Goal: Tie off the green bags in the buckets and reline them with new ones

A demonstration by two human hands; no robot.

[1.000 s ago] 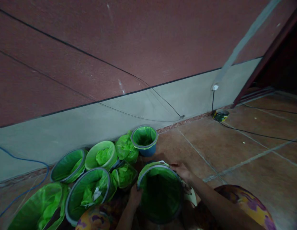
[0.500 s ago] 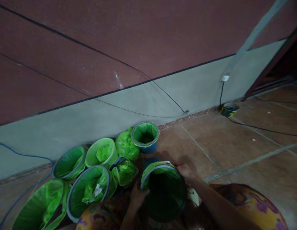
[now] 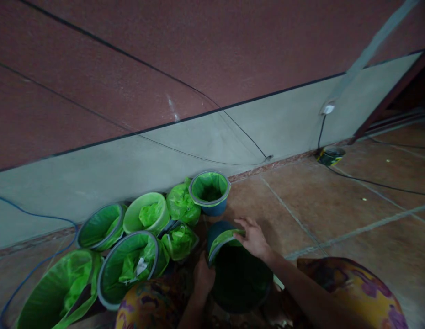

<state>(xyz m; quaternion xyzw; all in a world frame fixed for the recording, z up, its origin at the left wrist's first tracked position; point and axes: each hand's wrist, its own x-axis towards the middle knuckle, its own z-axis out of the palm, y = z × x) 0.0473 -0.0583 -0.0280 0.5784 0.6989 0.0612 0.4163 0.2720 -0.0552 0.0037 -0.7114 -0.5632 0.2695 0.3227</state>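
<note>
A blue bin (image 3: 219,228) with a green bag liner (image 3: 226,237) tilts its mouth toward me between my knees; its inside is very dark. My left hand (image 3: 203,276) is closed on the left side of the rim, its fingers partly hidden in shadow. At the far edge, my right hand (image 3: 254,237) curls over the rim and liner, thumb toward the inside and fingers outside. Just beyond stands another blue bin (image 3: 215,210), upright, with a green liner folded over its grey rim.
Several green-lined bins (image 3: 103,269) crowd the floor at left, beside tied green bags (image 3: 183,205). A blue cable (image 3: 37,265) curves along the left. Near the wall on the right sit a dark can (image 3: 331,156) and a black cable (image 3: 380,183).
My right hand has moved from the rim's right side up and left onto its far edge. The left hand has shifted slightly right, and the bin's mouth has turned a little.
</note>
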